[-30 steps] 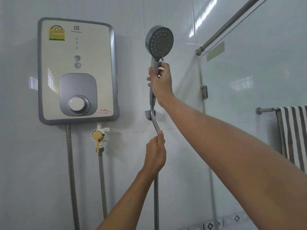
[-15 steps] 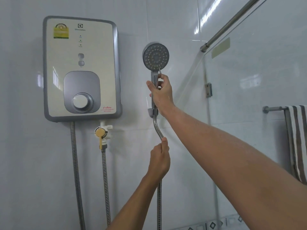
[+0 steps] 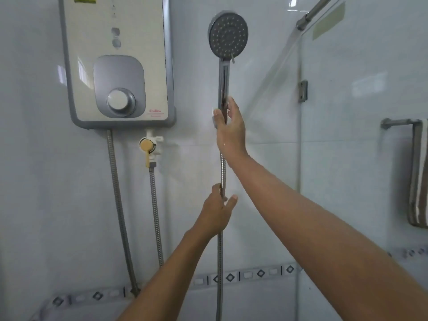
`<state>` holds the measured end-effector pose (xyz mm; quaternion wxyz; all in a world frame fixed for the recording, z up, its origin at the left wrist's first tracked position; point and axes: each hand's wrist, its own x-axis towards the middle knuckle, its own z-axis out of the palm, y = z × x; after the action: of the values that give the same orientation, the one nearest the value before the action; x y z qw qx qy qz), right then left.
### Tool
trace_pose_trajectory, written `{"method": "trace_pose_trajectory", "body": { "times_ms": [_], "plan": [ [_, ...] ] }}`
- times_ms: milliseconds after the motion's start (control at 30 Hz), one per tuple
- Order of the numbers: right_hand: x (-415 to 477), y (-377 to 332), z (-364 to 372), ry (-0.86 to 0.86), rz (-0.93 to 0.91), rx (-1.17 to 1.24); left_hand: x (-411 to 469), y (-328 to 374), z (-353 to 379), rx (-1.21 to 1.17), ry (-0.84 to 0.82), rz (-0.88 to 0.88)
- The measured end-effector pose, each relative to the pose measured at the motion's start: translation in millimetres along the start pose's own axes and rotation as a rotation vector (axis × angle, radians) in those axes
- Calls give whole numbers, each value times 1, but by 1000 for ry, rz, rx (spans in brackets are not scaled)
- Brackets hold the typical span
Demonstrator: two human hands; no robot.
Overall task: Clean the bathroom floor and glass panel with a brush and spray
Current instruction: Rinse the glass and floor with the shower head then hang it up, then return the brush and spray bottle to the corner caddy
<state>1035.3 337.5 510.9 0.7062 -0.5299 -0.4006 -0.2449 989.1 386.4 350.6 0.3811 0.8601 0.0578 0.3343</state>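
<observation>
Glass panel fills the right side, its free vertical edge beside the tiled wall and clamped by a small metal clip. The water heater hangs upper left, with bare wall between it and the shower head. A striped towel drapes at the right border. The shower hose drops straight down. The right hand brackets the handle's base with thumb and fairly straight fingers. The left hand meets the hose lower down, thumb splayed off it; whether its hidden fingers grip, I cannot tell. A yellow-levered valve sits under the heater.
</observation>
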Motion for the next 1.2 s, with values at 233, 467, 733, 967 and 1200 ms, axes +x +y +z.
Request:
{"method": "trace_pose_trajectory", "body": {
  "times_ms": [233,467,733,967,1200],
  "plan": [
    [-158,42,-16,-248,160,53,-112,-102,-12,236,22,77],
    [-376,120,-23,-484,438,60,-283,-230,-5,232,-36,-187],
    [-676,226,-46,-746,960,-156,-497,-380,45,184,-145,-602],
    [-951,331,-85,-1050,1347,-372,-693,-539,150,204,-352,-1003],
    [-1232,433,-130,-1587,1373,-609,-857,-678,266,268,-494,-1220]
  ]
}}
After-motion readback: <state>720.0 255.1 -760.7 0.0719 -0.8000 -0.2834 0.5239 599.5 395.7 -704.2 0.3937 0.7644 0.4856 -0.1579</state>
